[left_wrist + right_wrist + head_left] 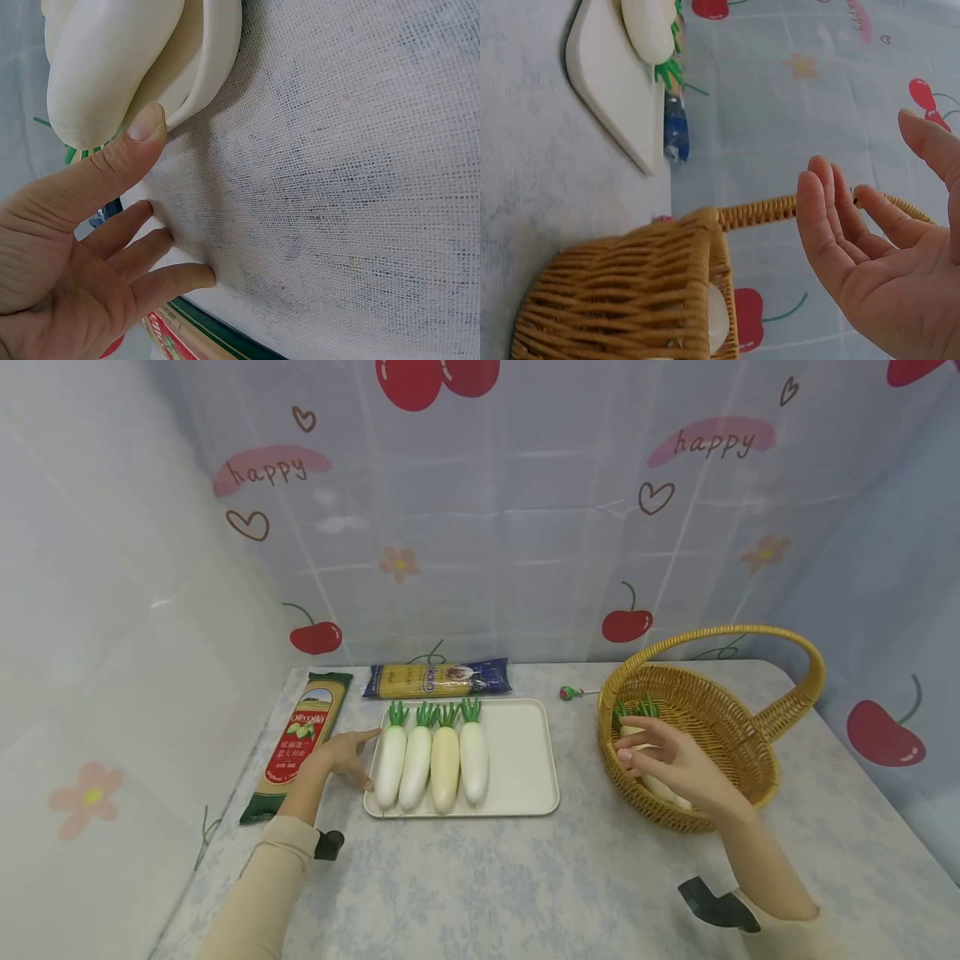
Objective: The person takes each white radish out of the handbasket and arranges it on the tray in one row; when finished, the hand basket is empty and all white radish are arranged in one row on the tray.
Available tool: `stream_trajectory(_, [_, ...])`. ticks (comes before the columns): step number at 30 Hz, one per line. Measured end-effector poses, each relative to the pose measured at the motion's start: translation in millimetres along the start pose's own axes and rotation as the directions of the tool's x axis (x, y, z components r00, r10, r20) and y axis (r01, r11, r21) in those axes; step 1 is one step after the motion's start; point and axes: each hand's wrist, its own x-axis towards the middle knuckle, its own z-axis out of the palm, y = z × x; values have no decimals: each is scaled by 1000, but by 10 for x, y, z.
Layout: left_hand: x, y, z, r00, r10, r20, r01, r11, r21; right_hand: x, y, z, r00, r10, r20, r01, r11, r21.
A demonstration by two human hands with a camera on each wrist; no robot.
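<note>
Several white radishes with green tops lie side by side on the left part of a white tray; one radish is yellower than the others. At the tray's left edge is my left hand, fingers spread and holding nothing. In the left wrist view its thumb is at the tray rim, below a radish. My right hand hovers over the near left side of a wicker basket, fingers relaxed around nothing. Inside the basket are white radishes, partly hidden by that hand.
A red and green pasta packet lies left of the tray, beside my left forearm. Behind the tray is a yellow and blue pasta packet. A lollipop lies left of the basket, whose tall handle arches above it.
</note>
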Motion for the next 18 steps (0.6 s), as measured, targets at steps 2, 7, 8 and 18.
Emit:
stream_trajectory(2, [9,-5,4,1000,1,0,-1,1000,0,-36,11,-82,1000,10,-18,-11,999,-34])
stream_trajectory(7, [20,-10,-6,1000,9,2,-9,1000,8,-72,50,-247,1000,-1,-16,0,994,-109])
stream_trajectory(8, [21,-11,-8,1000,9,3,-9,1000,8,-72,58,-276,1000,2,-12,-3,992,-124])
stream_trajectory(18, [7,1,-7,1000,13,7,-13,1000,3,-4,200,-552,991,130,-12,-127,935,-332])
